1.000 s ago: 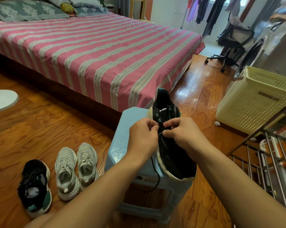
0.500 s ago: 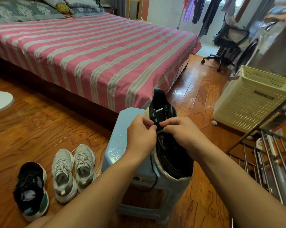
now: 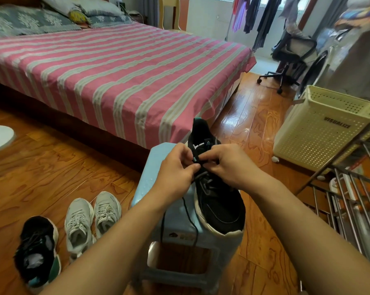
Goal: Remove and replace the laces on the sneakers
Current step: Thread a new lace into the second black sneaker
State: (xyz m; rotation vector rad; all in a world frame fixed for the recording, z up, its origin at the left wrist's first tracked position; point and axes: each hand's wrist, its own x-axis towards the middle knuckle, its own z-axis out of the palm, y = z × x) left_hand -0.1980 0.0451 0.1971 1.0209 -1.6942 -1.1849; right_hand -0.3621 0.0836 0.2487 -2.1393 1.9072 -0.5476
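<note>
Here, a black sneaker [image 3: 217, 201] is sitting on a pale blue plastic stool [image 3: 175, 226], toe toward the person, heel pointing at the bed [image 3: 116, 71]. Its white sole edge is overhanging the stool's near right corner.

Both hands are working at the top of the lacing, close together above the tongue. The left hand [image 3: 177, 169] has its fingers curled, its grip clamped on the black lace [image 3: 190, 213] by thumb and forefinger. The right hand [image 3: 229, 165] is pinching the lace from the other side, fingertips nearly touching those of the left. A small teal spot is showing between the two hands; whether it is an eyelet or a lace tip cannot be told.

One loose length of lace is trailing from under the left hand, down across the stool top and over its near edge.

On the wooden floor [image 3: 52, 167], left of the stool: a pair of grey-white sneakers [image 3: 92, 218] side by side, laces in; further left, a second black sneaker [image 3: 38, 250] with a teal heel patch, lying apart from the pair.

Right of the stool, a cream perforated laundry basket [image 3: 320, 128] is standing on the floor, with a metal rack [image 3: 350, 199] nearer the person. An office chair [image 3: 290, 54] is beyond the bed's corner.
</note>
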